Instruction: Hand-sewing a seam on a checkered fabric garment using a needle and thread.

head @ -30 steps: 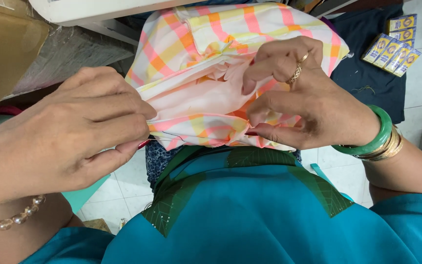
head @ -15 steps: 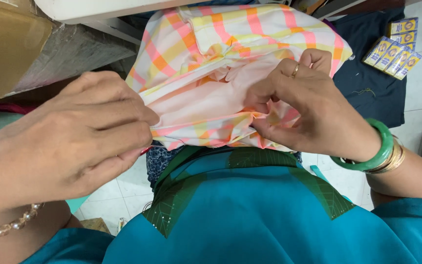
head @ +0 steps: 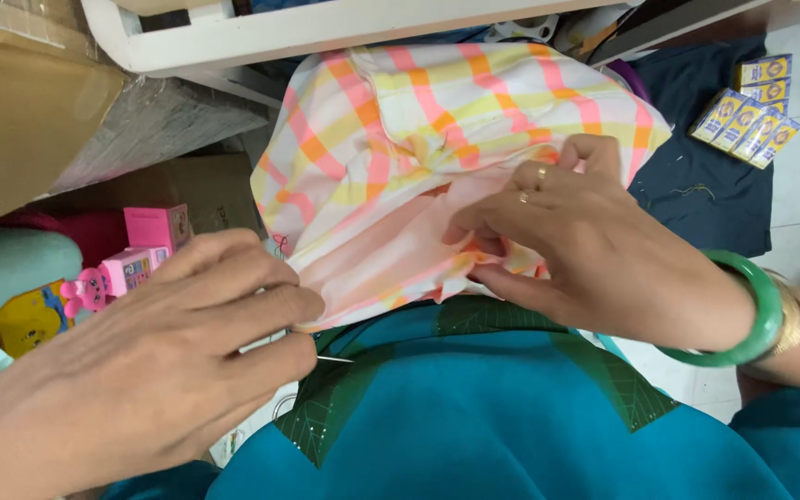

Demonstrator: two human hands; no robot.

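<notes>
From my seat I see the left hand (head: pixel 141 370) pinched shut on a thin needle (head: pixel 333 357) at the lower left edge of the checked cloth (head: pixel 437 139), which lies in the lap, while the right hand (head: pixel 576 250) pinches its gathered folds.

Left hand (head: pixel 150 370) pinched; right hand (head: pixel 576 245) clutching.

Bright, even daylight, soft shadows under the hands, no harsh glare, left hand (head: pixel 131 370) at lower left large and slightly soft, cloth (head: pixel 437 167) at centre sharp, wide-angle stretch toward the frame edges
</notes>
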